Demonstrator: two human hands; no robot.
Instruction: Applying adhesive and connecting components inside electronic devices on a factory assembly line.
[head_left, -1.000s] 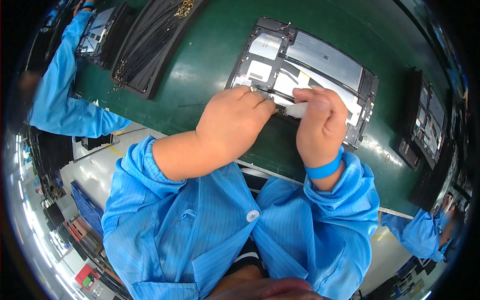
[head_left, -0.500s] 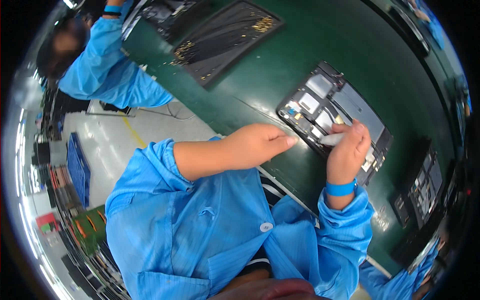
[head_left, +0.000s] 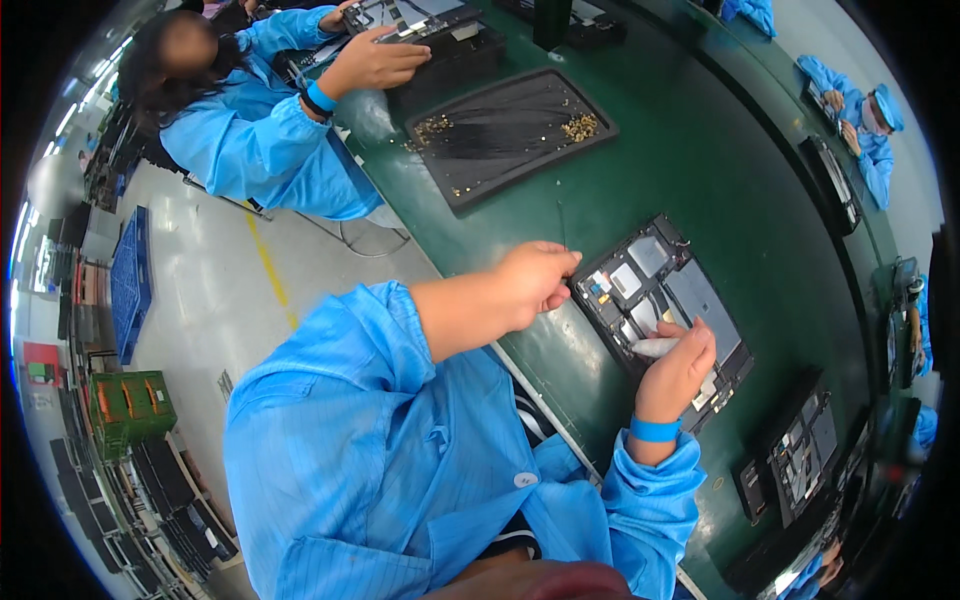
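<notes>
An opened laptop base [head_left: 708, 297], its boards and flat grey battery exposed, lies at a slant on the green bench. My right hand [head_left: 676, 377] is closed over its near edge, fingers bent. From these fingers a white tapered piece [head_left: 655, 347] points at the inner parts; whether it is a finger cover or a held item I cannot tell. Just off the laptop's left corner, my left hand [head_left: 530, 285] has thumb and index finger pinched together. A thin dark line [head_left: 562, 222] runs up from that pinch; what it is I cannot make out.
Beyond the laptop lies a black tray [head_left: 500, 150] with small brass-coloured pieces. Upper left, a co-worker's hands [head_left: 375, 65] hold a similar device. Another opened device [head_left: 803, 455] rests at the right. A blue pallet [head_left: 130, 285] and green crate [head_left: 130, 410] are at the left.
The view has shifted, bringing the co-worker's hands and device into sight. My left hand has moved up beside the laptop's left corner. My right hand remains over the laptop's near side.
</notes>
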